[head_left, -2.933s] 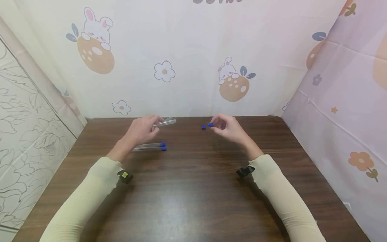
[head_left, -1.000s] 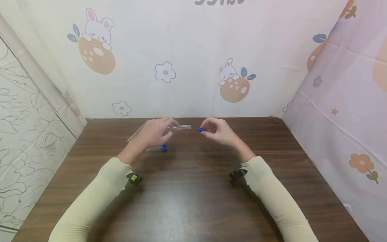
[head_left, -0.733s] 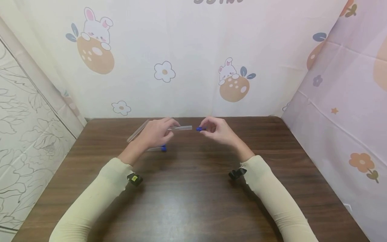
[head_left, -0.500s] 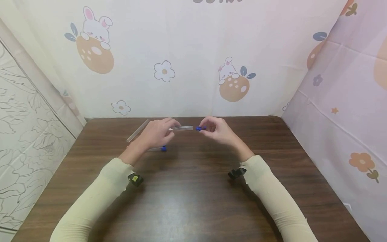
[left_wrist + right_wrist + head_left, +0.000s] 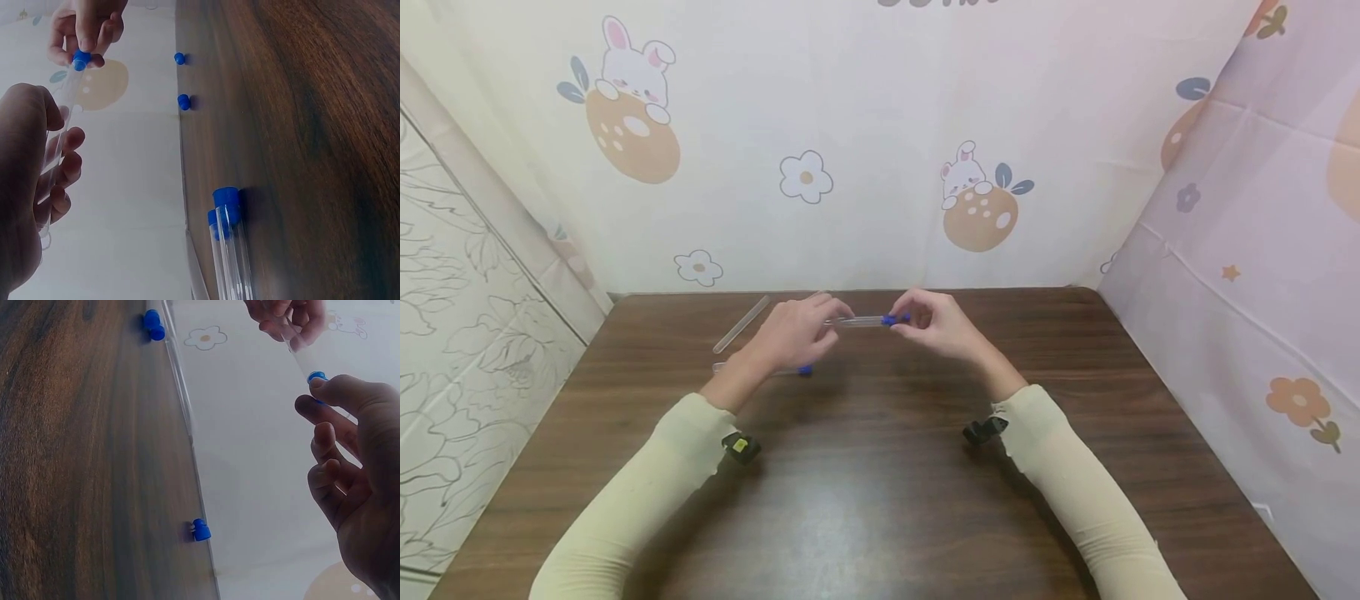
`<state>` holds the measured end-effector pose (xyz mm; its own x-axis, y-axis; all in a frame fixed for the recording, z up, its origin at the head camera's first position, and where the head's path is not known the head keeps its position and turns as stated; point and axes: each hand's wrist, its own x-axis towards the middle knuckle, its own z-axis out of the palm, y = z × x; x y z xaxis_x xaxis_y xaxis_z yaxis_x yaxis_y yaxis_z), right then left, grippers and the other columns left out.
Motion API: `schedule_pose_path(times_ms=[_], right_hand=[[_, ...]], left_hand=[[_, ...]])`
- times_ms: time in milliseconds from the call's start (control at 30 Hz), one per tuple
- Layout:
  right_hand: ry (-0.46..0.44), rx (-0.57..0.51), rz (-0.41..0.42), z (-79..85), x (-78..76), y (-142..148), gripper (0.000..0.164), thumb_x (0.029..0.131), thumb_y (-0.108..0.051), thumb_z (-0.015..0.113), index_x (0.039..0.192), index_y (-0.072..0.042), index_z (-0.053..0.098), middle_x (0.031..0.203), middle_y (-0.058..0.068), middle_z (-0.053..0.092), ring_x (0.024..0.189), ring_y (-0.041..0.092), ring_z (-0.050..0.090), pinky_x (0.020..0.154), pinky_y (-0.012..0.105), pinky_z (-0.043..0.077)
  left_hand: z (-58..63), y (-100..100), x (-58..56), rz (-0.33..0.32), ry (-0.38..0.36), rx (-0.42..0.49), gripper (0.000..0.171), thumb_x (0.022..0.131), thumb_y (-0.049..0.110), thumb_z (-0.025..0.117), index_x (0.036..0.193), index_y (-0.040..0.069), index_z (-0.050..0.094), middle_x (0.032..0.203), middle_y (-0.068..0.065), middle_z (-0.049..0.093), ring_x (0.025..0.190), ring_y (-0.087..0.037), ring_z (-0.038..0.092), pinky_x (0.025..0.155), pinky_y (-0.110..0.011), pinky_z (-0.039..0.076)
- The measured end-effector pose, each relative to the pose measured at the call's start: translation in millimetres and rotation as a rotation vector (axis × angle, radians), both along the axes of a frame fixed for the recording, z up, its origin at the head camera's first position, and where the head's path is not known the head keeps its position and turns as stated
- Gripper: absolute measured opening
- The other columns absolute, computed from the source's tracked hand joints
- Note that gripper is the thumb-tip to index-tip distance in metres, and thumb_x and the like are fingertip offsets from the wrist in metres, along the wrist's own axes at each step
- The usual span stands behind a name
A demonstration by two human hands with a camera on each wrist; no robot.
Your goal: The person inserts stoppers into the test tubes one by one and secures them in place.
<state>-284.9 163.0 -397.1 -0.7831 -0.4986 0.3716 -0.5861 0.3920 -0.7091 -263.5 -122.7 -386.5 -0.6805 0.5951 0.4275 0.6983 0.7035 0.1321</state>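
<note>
My left hand [image 5: 797, 335] holds a clear test tube [image 5: 862, 321] lengthwise, its fingers curled round it. My right hand [image 5: 945, 327] pinches a blue cap [image 5: 81, 57] between thumb and forefinger. This cap sits right at the tube's mouth, in line with it, above the table. Below the left hand, test tubes with blue caps [image 5: 226, 199] lie side by side on the table; the left arm partly hides them in the head view. Another clear tube [image 5: 741, 325], with no cap showing, lies slanted behind the left wrist.
Two loose blue caps, one nearer [image 5: 184, 102] and one farther [image 5: 180, 58], lie on the brown wooden table [image 5: 880, 467] near its back edge. A patterned curtain [image 5: 880, 167] hangs right behind that edge.
My left hand has moved right with the tube, and the gap between its mouth and the blue cap has closed. Earlier, the right hand came left with the cap from beside the loose caps.
</note>
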Motion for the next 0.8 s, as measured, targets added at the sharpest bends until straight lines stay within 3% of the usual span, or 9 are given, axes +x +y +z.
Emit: schedule_pose_path(times_ms=[300,433,633,800], right_hand=[[-0.015,-0.011,-0.02,-4.4,-0.8,0,0.017,0.087,-0.019,0.08,0.102,-0.019,0.073,0.084,0.001,0.072,0.066,0.019,0.058,0.058,0.026,0.048],[-0.04,-0.007,-0.043,-4.2,2.7,-1,0.018,0.088,-0.016,0.079,0.104,-0.014,0.073,0.088,0.006,0.075,0.067,0.019,0.06,0.059,0.026,0.049],[-0.091,-0.028,-0.013,13.7,17.0,-5,0.019,0.089,-0.006,0.075,0.108,-0.003,0.074,0.095,0.017,0.077,0.074,0.037,0.066,0.062,0.026,0.052],[-0.1,-0.022,-0.004,17.7,18.0,-4,0.021,0.09,-0.007,0.074,0.11,-0.002,0.074,0.099,0.018,0.078,0.079,0.035,0.071,0.065,0.027,0.055]], left_hand=[[-3.4,0,-0.2,0.018,-0.013,0.0,0.03,0.09,0.02,0.058,0.119,0.023,0.065,0.106,0.005,0.071,0.059,-0.008,0.052,0.047,-0.022,0.034],[-4.5,0,0.2,0.018,-0.014,0.003,0.03,0.09,0.021,0.058,0.119,0.023,0.065,0.106,0.005,0.071,0.059,-0.008,0.052,0.046,-0.022,0.034],[-4.3,1,1.2,0.02,-0.012,0.004,0.031,0.089,0.021,0.057,0.119,0.024,0.066,0.107,0.006,0.072,0.061,-0.009,0.053,0.047,-0.022,0.033],[-3.9,0,2.2,0.024,-0.008,0.012,0.032,0.088,0.019,0.057,0.118,0.024,0.066,0.106,0.006,0.073,0.064,-0.009,0.058,0.047,-0.022,0.033]])
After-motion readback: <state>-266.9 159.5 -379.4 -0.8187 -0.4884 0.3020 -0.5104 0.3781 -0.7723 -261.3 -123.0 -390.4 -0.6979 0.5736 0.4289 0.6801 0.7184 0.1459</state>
